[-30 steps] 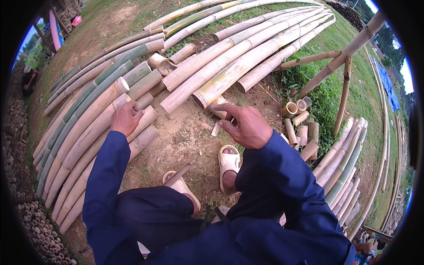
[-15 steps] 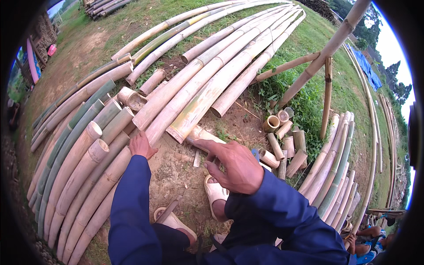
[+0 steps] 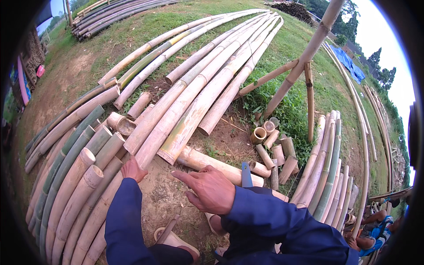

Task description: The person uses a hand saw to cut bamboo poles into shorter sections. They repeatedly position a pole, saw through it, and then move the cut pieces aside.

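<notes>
One pole (image 3: 196, 90), left hand (image 3: 134, 170) at its end

I cannot tell whether those fingers grip. Right hand (image 3: 212, 190) hovers, index out, thumb apart, others curled. Hollow offcuts (image 3: 278, 154) lie rightward, insides mostly hidden; a blue blade (image 3: 246, 175) overlaps the log (image 3: 214, 164).

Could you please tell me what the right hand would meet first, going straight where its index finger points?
The right hand would probably meet the near end of the bamboo pole beside the left hand, though depth is unclear.
</notes>
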Available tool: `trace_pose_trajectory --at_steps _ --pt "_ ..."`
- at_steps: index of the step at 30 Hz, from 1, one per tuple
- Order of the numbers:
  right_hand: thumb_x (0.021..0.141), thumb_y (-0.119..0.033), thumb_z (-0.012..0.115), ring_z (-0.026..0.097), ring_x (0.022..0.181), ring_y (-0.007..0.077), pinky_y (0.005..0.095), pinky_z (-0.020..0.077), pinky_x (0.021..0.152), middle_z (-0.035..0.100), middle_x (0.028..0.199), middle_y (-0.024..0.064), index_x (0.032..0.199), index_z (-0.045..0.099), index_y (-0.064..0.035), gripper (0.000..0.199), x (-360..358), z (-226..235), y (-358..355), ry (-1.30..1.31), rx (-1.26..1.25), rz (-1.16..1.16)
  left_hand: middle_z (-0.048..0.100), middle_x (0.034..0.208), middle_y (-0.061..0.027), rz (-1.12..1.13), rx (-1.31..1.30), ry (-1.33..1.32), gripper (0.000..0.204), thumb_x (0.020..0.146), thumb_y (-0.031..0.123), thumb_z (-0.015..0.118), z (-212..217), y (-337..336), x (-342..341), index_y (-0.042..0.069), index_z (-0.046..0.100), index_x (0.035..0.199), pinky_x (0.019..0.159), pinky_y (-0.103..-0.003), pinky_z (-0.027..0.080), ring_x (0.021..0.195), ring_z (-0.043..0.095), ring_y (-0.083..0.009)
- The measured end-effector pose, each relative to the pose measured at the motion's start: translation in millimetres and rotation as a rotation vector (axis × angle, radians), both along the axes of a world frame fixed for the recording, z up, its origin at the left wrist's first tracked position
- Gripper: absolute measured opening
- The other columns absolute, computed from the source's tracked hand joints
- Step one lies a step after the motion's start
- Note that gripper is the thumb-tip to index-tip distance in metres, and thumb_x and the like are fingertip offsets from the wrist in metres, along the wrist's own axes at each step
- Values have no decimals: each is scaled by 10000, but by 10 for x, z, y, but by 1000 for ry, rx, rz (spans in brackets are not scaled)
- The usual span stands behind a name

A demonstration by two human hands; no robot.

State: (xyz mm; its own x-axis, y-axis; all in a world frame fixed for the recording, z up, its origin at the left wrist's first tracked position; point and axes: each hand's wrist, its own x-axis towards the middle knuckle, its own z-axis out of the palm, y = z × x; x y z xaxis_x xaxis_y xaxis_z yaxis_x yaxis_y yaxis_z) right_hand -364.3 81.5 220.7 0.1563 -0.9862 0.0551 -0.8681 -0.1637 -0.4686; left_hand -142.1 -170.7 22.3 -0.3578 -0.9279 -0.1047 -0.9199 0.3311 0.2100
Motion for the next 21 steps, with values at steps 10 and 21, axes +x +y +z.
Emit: trace_pose_trajectory --at_steps 10,21 --pt "877 -175 650 697 895 365 481 495 854 721 954 157 1450 492 -70 603 371 -99 -59 -22 35 36 709 979 -287 -109 -59 -12 620 627 278 878 1428 817 463 -23 554 1062 841 -516 564 928 709 -450" --pt "892 -209 649 698 913 409 533 511 860 717 935 202 1455 480 -70 605 666 -120 116 17 90 166 649 1093 -218 71 -196 -179 811 543 157 924 537 2348 3542 12 524 1234 936 -486 499 1051 625 -421"
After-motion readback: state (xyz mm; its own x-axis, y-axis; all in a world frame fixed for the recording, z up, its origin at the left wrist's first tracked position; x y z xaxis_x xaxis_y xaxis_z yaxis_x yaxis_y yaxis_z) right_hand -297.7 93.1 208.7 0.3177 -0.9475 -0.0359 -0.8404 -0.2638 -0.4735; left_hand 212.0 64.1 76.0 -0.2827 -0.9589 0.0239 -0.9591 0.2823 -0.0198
